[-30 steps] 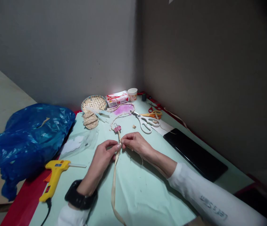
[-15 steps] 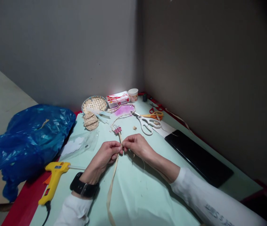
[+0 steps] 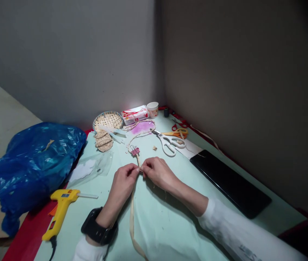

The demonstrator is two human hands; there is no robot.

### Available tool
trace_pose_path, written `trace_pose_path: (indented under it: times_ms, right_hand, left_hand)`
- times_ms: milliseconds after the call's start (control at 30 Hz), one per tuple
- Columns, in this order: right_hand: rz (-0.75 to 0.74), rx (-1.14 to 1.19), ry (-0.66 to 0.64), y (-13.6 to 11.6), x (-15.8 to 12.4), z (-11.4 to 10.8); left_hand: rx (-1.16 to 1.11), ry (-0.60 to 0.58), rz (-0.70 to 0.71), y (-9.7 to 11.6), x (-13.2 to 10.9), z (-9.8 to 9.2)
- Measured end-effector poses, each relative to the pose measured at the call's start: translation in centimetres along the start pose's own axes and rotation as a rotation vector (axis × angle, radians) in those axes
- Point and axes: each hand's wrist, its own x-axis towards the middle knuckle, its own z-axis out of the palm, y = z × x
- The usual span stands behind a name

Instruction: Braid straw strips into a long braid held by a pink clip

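A pale raffia-like strip [image 3: 132,221] runs from a pink binder clip [image 3: 135,151] down between my hands and on towards the table's near edge. My left hand [image 3: 124,180], with a black watch on its wrist, pinches the strip just below the clip. From the other side my right hand [image 3: 158,172] is closed on the same strip, its fingertips meeting the left ones. Thin loose fibres hang under the right hand. Beyond the clip, a thin twisted cord [image 3: 140,135] curves back across the table. The exact grip is partly hidden by the fingers.
White scissors [image 3: 167,145] and orange scissors [image 3: 179,133] lie behind my right hand, near a black flat slab [image 3: 230,183]. On the left are a yellow glue gun [image 3: 61,210] and a blue plastic bag [image 3: 42,159]. A woven basket [image 3: 107,121] stands at the back.
My left hand's fingers have shifted slightly on the strip, and its wrist has turned and lowered. The strip's lower end has swung to the right. The right hand stays almost in place.
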Motion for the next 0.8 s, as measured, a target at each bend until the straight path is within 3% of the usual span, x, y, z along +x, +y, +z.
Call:
trace_pose_path:
  times_ms: [200,500,800]
  right_hand:
    - [-0.071,-0.118,-0.009,0.4,-0.1,-0.1]
    - [-0.146,-0.259,0.0,0.1,-0.9,-0.4]
    - [-0.115,-0.313,-0.04,-0.4,-0.9,-1.8]
  left_hand:
    - [0.017,-0.008,0.066,0.3,0.1,-0.1]
    - [-0.287,-0.165,-0.114,-0.4,0.3,0.3]
    - [-0.354,-0.111,-0.176,-0.2,0.3,0.8]
